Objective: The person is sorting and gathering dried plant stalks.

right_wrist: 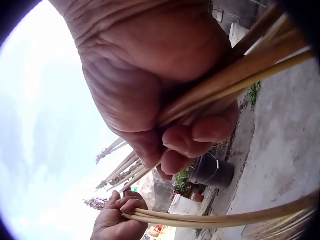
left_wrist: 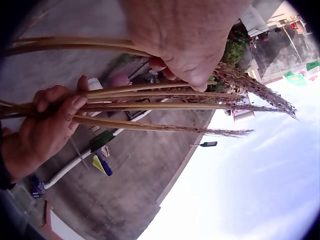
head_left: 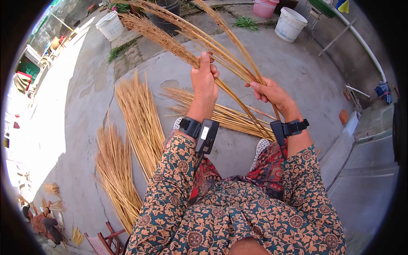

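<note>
My left hand (head_left: 204, 79) grips a few long dry stalks just below their brown feathery seed heads (head_left: 159, 36); the stalk ends (head_left: 242, 104) slope down to the right. Beside it my right hand (head_left: 272, 92) holds several more stalks (head_left: 229, 62) partway along, their tops fanned up and to the left. In the right wrist view the fingers (right_wrist: 186, 141) curl round the stalks against the palm. The left wrist view shows the right hand's stalks (left_wrist: 150, 106) passing close below the left hand (left_wrist: 180, 40).
Two sheaves of stalks, one nearer (head_left: 114, 170) and one farther (head_left: 140, 119), lie on the concrete at left. Another bundle (head_left: 229, 117) lies beyond my feet. White buckets (head_left: 291, 24) (head_left: 110, 26) stand farther off. A folding stool (head_left: 108, 240) and another person (head_left: 44, 223) are at lower left.
</note>
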A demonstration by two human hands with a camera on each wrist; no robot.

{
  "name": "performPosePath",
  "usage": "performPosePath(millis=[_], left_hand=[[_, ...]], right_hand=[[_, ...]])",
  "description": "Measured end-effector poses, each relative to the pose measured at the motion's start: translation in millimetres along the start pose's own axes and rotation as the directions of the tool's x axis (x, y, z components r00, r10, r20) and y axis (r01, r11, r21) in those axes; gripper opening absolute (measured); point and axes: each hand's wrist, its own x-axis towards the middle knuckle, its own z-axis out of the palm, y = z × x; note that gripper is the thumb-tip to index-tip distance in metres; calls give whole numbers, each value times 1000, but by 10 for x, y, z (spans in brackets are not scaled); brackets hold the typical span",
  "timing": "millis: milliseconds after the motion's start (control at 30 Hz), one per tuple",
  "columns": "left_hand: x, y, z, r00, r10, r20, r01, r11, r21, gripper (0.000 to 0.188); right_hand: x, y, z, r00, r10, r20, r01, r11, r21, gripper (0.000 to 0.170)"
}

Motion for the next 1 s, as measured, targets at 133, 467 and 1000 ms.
performPosePath(millis=[133, 467, 1000], left_hand=[[4, 51, -10, 1000, -28, 5, 28, 1000, 0, 19], [108, -61, -195, 997, -66, -44, 68, 997, 41, 18], [149, -92, -329, 988, -154, -33, 156, 987, 49, 23]], right_hand=[[5, 41, -41, 998, 28, 55, -29, 1000, 3, 35], [-41, 111, -67, 997, 66, -26, -63, 993, 103, 38], [17, 207, -135, 998, 31, -49, -25, 993, 119, 35]])
